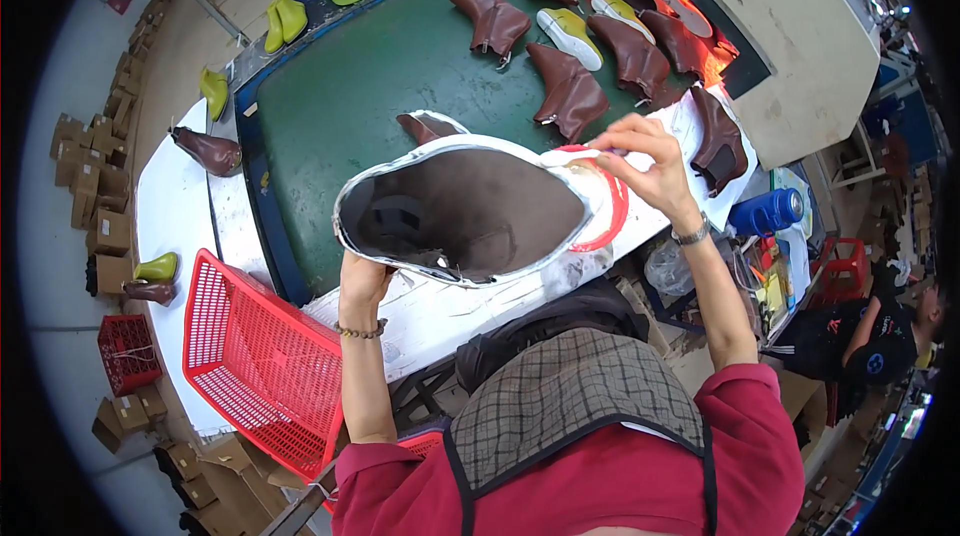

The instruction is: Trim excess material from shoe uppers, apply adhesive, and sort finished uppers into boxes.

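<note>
My left hand point(364, 286) grips the lower left side of a boot upper point(480, 216), whose wide opening faces me. It has a grey-brown lining and a whitish edge. To its right, the pinched fingers of my right hand point(648, 164) hold a slim white stick-like tool point(585, 155); its far end meets the boot's edge and its kind is unclear. Under that tool a white dish with a red rim point(618, 211) is partly hidden by the boot. Just behind the boot's opening, a brown boot point(425, 126) lies on the green belt point(330, 136).
Several brown boots point(567, 91) and yellow-soled shoes lie at the far right of the belt, near a glowing orange heater point(715, 61). A red basket point(262, 366) stands at left. A blue bottle point(768, 212) is at right, with a person point(870, 341) beyond. Green shoe lasts point(288, 21) line the far edge.
</note>
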Tool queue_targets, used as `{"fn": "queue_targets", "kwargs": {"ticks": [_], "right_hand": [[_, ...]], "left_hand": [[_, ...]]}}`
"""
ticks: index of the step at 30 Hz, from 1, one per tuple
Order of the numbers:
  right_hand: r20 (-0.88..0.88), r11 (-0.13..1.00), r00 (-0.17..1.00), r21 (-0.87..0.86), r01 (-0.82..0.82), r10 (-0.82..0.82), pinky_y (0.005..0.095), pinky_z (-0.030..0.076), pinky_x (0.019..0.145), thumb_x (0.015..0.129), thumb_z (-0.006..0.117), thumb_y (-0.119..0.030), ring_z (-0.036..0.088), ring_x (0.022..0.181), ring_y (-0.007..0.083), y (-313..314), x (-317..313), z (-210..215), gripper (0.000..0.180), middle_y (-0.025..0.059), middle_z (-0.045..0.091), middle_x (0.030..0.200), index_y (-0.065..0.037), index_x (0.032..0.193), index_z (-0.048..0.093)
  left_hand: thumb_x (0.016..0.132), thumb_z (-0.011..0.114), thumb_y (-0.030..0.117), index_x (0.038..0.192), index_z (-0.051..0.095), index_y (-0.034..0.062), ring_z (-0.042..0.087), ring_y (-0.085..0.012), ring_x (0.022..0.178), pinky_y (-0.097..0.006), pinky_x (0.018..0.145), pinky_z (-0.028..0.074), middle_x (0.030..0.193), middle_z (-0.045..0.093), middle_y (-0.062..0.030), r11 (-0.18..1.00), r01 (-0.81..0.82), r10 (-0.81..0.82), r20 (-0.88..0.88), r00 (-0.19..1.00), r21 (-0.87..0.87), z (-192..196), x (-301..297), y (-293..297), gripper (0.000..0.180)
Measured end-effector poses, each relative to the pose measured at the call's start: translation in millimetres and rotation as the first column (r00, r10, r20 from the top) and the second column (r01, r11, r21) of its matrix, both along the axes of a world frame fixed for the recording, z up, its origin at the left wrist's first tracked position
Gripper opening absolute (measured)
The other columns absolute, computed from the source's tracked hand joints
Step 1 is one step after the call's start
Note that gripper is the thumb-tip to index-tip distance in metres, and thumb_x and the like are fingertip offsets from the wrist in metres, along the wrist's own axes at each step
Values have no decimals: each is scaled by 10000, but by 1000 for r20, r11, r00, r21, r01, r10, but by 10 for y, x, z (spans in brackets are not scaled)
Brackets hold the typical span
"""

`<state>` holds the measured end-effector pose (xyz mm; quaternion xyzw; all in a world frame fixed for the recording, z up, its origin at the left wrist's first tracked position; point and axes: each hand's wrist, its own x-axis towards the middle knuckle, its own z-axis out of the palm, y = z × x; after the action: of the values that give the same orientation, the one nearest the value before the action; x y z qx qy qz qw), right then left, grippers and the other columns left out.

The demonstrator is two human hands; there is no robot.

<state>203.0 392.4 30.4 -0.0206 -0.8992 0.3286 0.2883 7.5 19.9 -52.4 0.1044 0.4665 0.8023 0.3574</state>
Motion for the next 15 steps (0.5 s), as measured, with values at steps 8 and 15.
{"fn": "queue_targets", "kwargs": {"ticks": [8, 15], "right_hand": [[58, 967, 996, -243, 80, -68, 295, 424, 744, 822, 762, -89, 610, 800, 141, -117, 102, -267, 131, 40, 690, 871, -46, 946, 767], [276, 900, 883, -113, 421, -379, 308, 465, 588, 865, 729, -147, 617, 631, 190, 249, 249, -953, 142, 93, 654, 779, -52, 964, 767]], "left_hand": [[862, 545, -108, 1159, 570, -91, 713, -330, 731, -436, 614, 637, 1002, 681, -173, 965, -251, 233, -187, 954, -80, 236, 94, 161, 299], [721, 521, -153, 831, 574, -62, 621, -215, 637, -434, 710, 643, 754, 593, -109, 921, -324, 356, 134, 925, -214, 43, -541, 486, 152]]}}
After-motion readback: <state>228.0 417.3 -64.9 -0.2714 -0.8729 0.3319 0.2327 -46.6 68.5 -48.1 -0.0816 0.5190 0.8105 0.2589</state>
